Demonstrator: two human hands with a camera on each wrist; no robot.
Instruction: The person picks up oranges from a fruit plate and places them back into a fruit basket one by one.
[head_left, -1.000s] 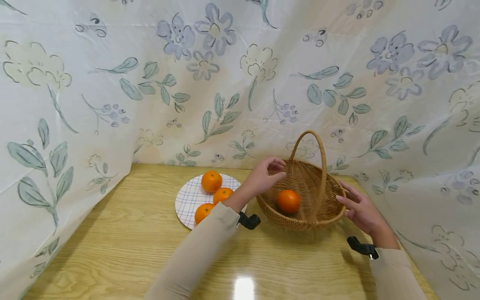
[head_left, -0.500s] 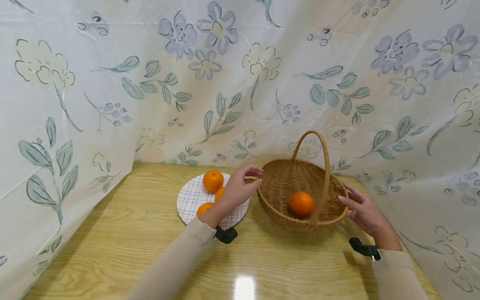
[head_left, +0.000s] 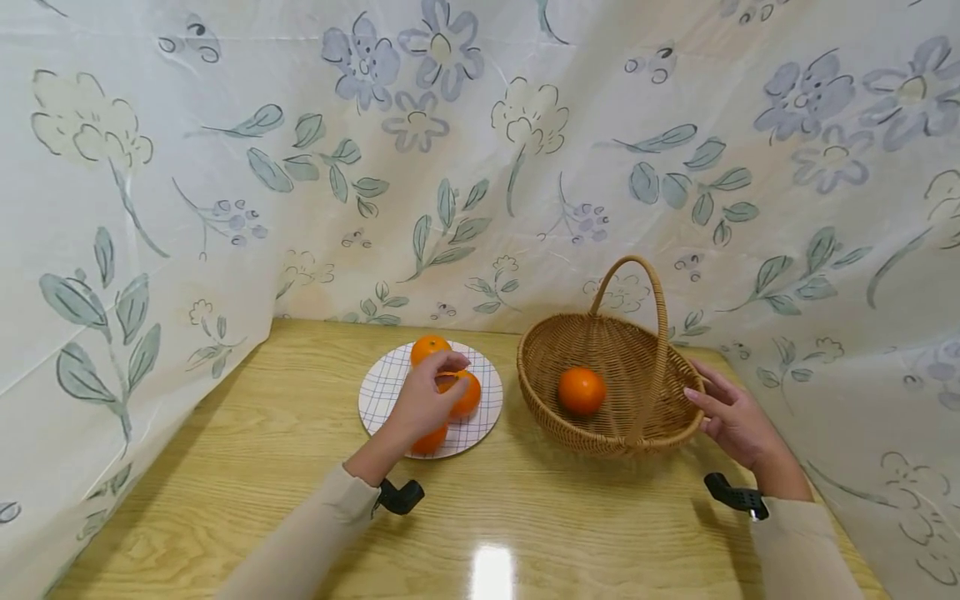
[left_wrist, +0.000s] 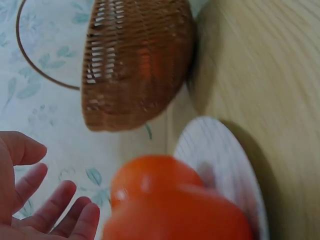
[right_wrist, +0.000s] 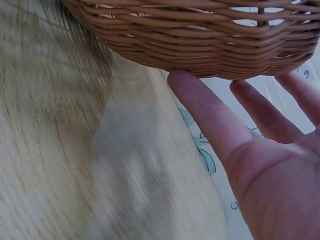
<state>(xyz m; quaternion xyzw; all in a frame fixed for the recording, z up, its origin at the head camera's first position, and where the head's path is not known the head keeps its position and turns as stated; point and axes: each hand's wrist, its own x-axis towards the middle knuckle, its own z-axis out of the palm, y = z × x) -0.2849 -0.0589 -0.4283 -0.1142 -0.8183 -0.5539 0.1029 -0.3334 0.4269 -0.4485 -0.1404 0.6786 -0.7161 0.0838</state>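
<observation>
My left hand (head_left: 426,400) hovers over a round white checked plate (head_left: 382,392), fingers loosely curved with nothing in them. Around it on the plate lie three oranges: one at the back (head_left: 430,350), another orange (head_left: 467,395) by the fingertips, and a front orange (head_left: 431,440) partly hidden under the hand. In the left wrist view the fingers (left_wrist: 55,205) are apart from the nearest orange (left_wrist: 175,215). A wicker basket (head_left: 615,358) with a tall handle holds one orange (head_left: 582,391). At its right side, my right hand (head_left: 738,425) touches the rim with extended fingers (right_wrist: 205,107).
The wooden table (head_left: 247,467) extends in front of the plate and basket. A floral cloth (head_left: 315,200) hangs behind and along both sides, close behind the basket.
My left hand has moved left from above the basket to the plate. The orange in the basket rolled right, then back left. My right hand stays at the basket's right rim.
</observation>
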